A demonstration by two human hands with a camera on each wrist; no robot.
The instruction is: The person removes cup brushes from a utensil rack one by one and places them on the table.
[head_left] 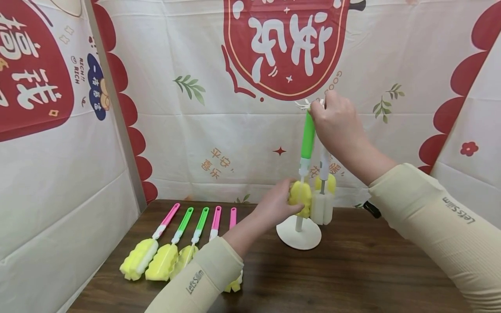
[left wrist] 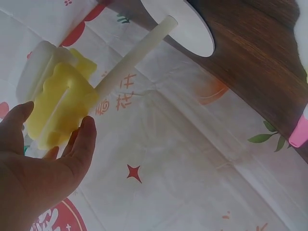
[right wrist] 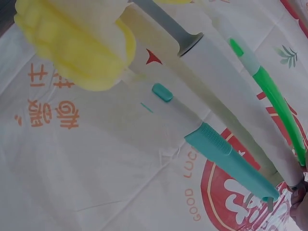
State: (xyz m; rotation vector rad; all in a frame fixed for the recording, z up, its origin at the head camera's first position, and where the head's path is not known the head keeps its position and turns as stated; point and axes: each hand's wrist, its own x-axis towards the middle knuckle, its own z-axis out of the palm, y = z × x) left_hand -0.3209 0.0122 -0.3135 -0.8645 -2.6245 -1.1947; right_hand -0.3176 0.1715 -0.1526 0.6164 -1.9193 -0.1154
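Observation:
A white stand (head_left: 299, 241) with a round base and hooks on top holds several sponge brushes. My right hand (head_left: 340, 119) is up at the hooks and pinches the top end of a green-handled sponge brush (head_left: 308, 137). In the right wrist view, only a bit of this hand (right wrist: 299, 204) shows at the handle ends. My left hand (head_left: 278, 202) holds that brush's yellow sponge head (left wrist: 62, 103), thumb on one side and fingers on the other. Beside it hang a white-handled brush with a white sponge (head_left: 322, 208) and a teal-handled brush (right wrist: 228, 159) with a yellow sponge.
On the left of the dark wooden table (head_left: 352, 269) lie several sponge brushes in a row, with pink handles (head_left: 171, 215) and green handles (head_left: 184, 224). My left sleeve (head_left: 207, 274) covers part of them. A printed cloth (head_left: 188, 143) stands behind the table.

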